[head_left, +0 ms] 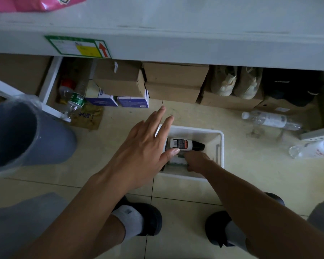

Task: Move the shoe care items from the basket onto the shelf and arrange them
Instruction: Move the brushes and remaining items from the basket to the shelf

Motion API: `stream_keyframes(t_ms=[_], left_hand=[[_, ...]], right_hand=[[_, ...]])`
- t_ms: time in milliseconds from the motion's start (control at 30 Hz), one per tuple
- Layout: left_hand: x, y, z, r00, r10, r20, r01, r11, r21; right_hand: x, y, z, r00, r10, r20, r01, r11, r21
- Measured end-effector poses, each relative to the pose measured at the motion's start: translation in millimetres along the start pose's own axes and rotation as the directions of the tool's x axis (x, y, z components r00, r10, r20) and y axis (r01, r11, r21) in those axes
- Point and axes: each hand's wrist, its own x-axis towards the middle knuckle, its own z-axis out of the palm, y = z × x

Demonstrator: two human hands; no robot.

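A white plastic basket (220, 144) sits on the tiled floor between my feet and the shelf unit. Inside it lies a white bottle with a black cap (185, 144), on its side, and below it a white-bristled shoe brush (177, 162). My right hand (197, 161) is down in the basket, fingers curled around the brush's right end. My left hand (148, 144) hovers flat over the basket's left rim, fingers spread and straight. The grey shelf (176, 25) runs across the top of the view.
Under the shelf stand cardboard boxes (174, 81), a pair of beige sneakers (236, 83) and dark shoes (292, 88). Plastic bottles (269, 120) lie on the floor at right and left. A grey bin (26, 135) stands at left. A pink packet (45, 2) lies on the shelf.
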Motion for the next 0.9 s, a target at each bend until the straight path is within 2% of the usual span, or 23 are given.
stream_keyframes(t_ms=[67, 133, 167, 233, 300, 367, 433, 533, 733, 900], left_hand=[[0.2, 2.6, -4.2, 1.000, 0.002, 0.004, -0.002, 1.000, 0.002], [0.5, 4.8, -10.1, 1.000, 0.002, 0.009, -0.002, 1.000, -0.004], [0.3, 5.6, -13.1, 1.000, 0.005, 0.005, -0.004, 1.000, -0.005], [-1.1, 6.9, -18.7, 1.000, 0.018, -0.012, -0.018, 0.999, 0.028], [-5.6, 10.1, -26.6, 1.000, 0.025, -0.013, -0.024, 0.996, 0.081], [-14.3, 16.8, -41.2, 0.999, 0.030, -0.013, -0.029, 0.994, 0.105], [-22.7, 24.0, -61.2, 0.998, 0.051, -0.041, -0.047, 0.995, 0.090], [-33.8, 32.9, -94.5, 0.986, 0.091, -0.142, -0.089, 0.996, 0.019], [-49.9, 27.5, -128.9, 0.934, 0.087, -0.348, -0.103, 0.994, -0.028], [-53.6, 32.5, -132.4, 0.933, 0.037, -0.357, -0.029, 0.999, 0.028]], right_hand=[[-1.5, 0.6, -1.4, 0.999, 0.034, -0.003, -0.033, 0.996, 0.084], [-6.8, 1.1, -7.9, 1.000, 0.019, -0.025, -0.019, 1.000, 0.026], [-12.9, 2.6, -13.1, 0.998, -0.010, -0.066, 0.006, 0.998, -0.056], [-23.5, 6.8, -16.2, 0.985, -0.005, -0.170, -0.009, 0.997, -0.083], [-38.2, 7.9, -29.5, 0.982, -0.084, -0.167, 0.066, 0.992, -0.112], [-68.3, 5.6, -54.5, 0.985, -0.103, -0.137, 0.082, 0.985, -0.151], [-96.6, 4.3, -76.6, 0.973, -0.126, -0.195, 0.076, 0.967, -0.243], [-141.0, -9.1, -104.7, 0.933, -0.141, -0.331, 0.027, 0.945, -0.326], [-242.3, -41.8, -168.7, 0.850, -0.123, -0.511, -0.026, 0.961, -0.275], [-319.1, -54.2, -220.3, 0.762, -0.164, -0.627, -0.022, 0.961, -0.277]])
